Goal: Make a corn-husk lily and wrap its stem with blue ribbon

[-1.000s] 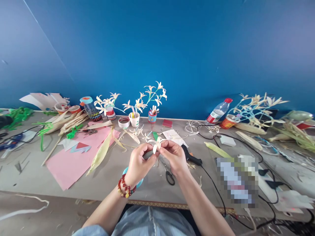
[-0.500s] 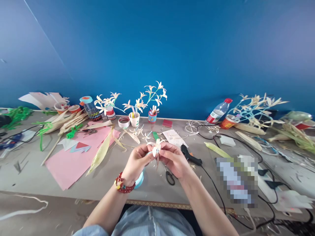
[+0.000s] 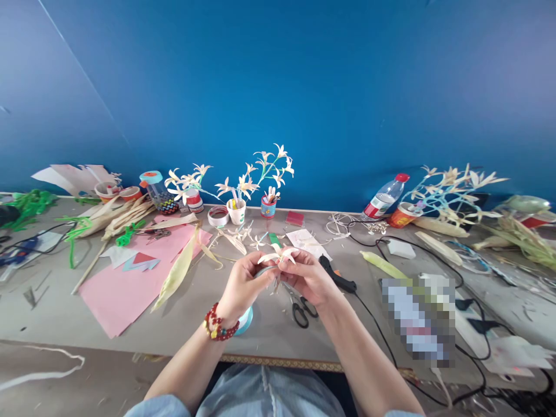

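Between my two hands, above the front middle of the table, is a cream-coloured handmade flower [image 3: 278, 253] with narrow curved petals. My left hand [image 3: 247, 278] is closed on its pale blue stem, which shows between thumb and fingers. On the other side, my right hand [image 3: 306, 275] pinches the base of the flower with thumb and fingertips. Black-handled scissors [image 3: 300, 313] lie under my right hand, their blades partly covered. A roll of light blue tape [image 3: 245, 320] sits below my left wrist, half hidden by it.
A black glue gun [image 3: 336, 275] with its cord lies right of my hands. Pink paper [image 3: 117, 298] and a corn husk [image 3: 179, 271] are at the left. Cups of finished flowers, such as a white cup [image 3: 236, 212], and a plastic bottle [image 3: 384, 198] line the wall.
The flower has turned in my fingers: its petals faced me before and now show more from the side. My right hand has shifted slightly, uncovering more of the scissors.
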